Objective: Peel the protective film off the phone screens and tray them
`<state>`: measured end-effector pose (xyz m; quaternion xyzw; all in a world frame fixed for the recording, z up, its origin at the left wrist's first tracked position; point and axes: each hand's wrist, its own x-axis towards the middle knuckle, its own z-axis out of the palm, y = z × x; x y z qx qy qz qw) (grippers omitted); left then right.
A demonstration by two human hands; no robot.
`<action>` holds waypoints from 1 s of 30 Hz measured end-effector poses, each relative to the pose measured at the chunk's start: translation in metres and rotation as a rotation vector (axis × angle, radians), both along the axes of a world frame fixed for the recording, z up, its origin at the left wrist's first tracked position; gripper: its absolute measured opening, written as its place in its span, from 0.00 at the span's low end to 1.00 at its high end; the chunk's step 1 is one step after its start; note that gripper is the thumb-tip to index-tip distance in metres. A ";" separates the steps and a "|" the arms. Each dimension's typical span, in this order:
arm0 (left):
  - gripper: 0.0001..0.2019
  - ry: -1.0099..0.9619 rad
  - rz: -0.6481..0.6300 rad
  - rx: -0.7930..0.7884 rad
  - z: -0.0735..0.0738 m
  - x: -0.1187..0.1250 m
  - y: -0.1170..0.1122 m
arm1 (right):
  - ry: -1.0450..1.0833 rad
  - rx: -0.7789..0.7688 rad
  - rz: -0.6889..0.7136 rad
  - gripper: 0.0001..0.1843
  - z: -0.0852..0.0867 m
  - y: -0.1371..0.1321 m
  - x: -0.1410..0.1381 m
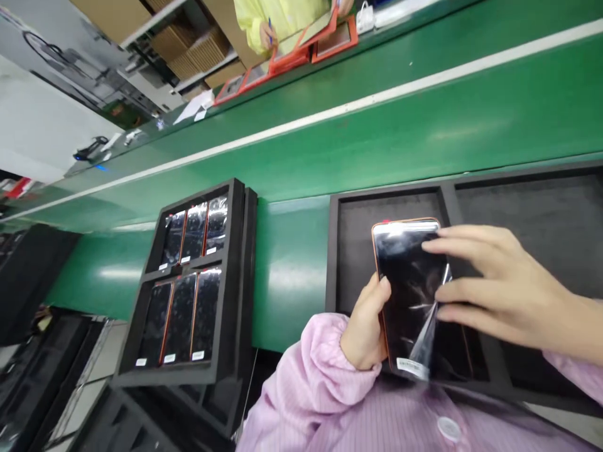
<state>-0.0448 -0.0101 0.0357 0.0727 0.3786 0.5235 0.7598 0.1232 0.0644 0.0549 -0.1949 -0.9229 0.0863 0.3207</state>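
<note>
My left hand (367, 323) grips a smartphone (407, 276) by its left side, thumb along the edge. The phone has a dark glossy screen, an orange frame and a white label near its bottom end. Over the screen lies a clear protective film (426, 326), creased and lifted toward the right. My right hand (490, 282) is at the phone's right edge, its fingertips closed on the film; the thumb is hidden. Beneath both hands is a black compartmented tray (333, 251). Part of another dark orange-edged phone (455, 351) shows in it, below my right hand.
To the left, stacked black trays (235, 251) hold several orange-edged phones with white labels. A green work surface (292, 276) with a white strip runs across. Beyond it a person in yellow (287, 19) handles orange-framed items (292, 59). More black trays (28, 276) stand far left.
</note>
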 end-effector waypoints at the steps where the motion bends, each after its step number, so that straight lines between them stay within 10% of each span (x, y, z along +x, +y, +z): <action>1: 0.26 -0.006 0.020 -0.010 -0.001 0.000 0.001 | 0.008 0.009 -0.044 0.14 -0.004 0.002 -0.002; 11: 0.14 -0.014 0.125 -0.078 -0.005 -0.001 0.003 | 0.137 -0.217 -0.311 0.18 -0.012 0.000 -0.016; 21: 0.24 -0.010 0.275 0.043 -0.005 0.000 0.001 | 0.056 -1.385 -0.395 0.32 0.006 -0.004 -0.027; 30: 0.12 0.080 0.525 0.073 0.010 -0.036 -0.007 | 0.417 -1.191 -0.569 0.20 0.001 0.017 -0.012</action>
